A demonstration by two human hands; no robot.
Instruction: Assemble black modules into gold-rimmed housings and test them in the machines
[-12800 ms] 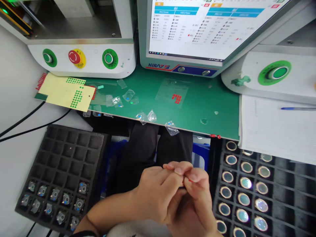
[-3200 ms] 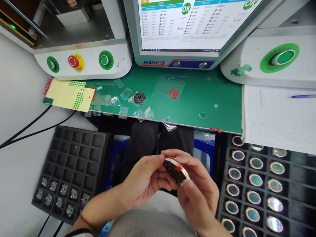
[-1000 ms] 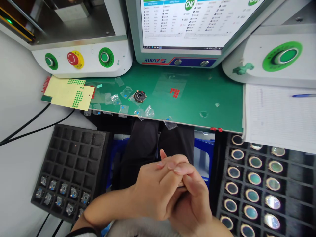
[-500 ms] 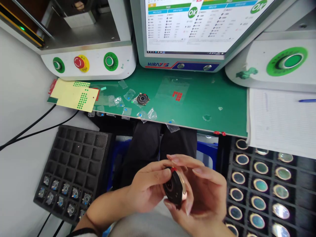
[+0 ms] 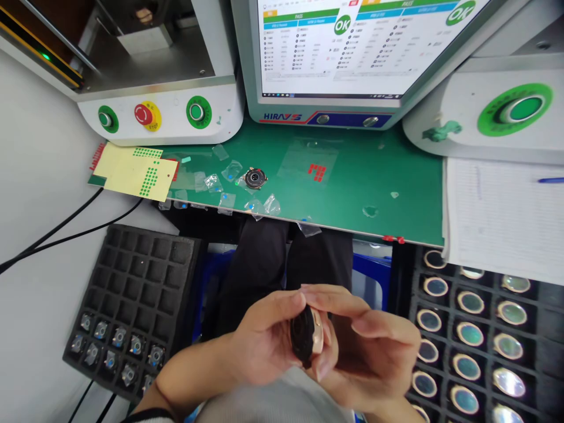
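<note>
Green worktop (image 5: pixel 396 170), watch case (image 5: pixel 305 335) upright in view, black side left

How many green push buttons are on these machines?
3: a left button and a right button flanking the red stop button on the left machine, and a third button on the right machine, which runs out of frame, so more may be hidden.

The hands (image 5: pixel 268 338) hold a gold-rimmed watch case (image 5: pixel 302 335) on edge before a green bench (image 5: pixel 405 176) bearing a similar disc (image 5: pixel 255 178).
</note>
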